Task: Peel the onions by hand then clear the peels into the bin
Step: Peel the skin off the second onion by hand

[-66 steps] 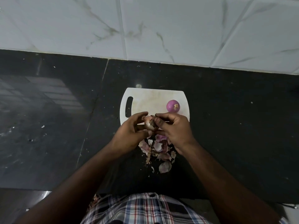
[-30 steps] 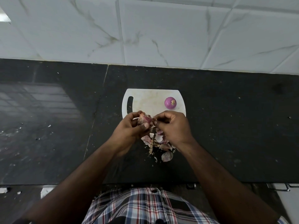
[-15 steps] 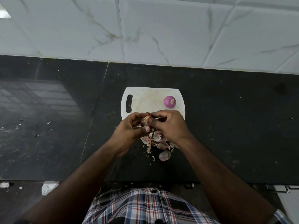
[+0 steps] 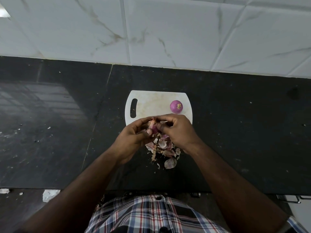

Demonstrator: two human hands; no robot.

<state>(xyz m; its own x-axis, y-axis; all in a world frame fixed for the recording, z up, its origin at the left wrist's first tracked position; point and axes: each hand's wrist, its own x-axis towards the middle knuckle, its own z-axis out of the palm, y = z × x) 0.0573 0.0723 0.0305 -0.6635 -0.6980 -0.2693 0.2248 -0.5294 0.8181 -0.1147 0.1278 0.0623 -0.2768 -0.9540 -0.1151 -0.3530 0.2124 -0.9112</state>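
Between both hands I hold a small red onion (image 4: 152,127) with papery skin still on it, above the near edge of the white cutting board (image 4: 151,102). My left hand (image 4: 133,137) grips it from the left, fingers curled round it. My right hand (image 4: 176,130) pinches its skin from the right. A peeled purple onion (image 4: 176,106) sits on the board's far right. Under my hands a heap of onion peels (image 4: 164,148) lies on the black counter.
The black stone counter (image 4: 244,132) runs left and right, backed by a white marbled tile wall (image 4: 168,31). Its front edge is near my checked shirt (image 4: 151,214). Cabinet handles (image 4: 292,199) show below at the right. No bin is in view.
My hands have kept working the onion, turning it slightly; my right fingers have shifted over its top. The peeled onion and the peel heap stay where they were.
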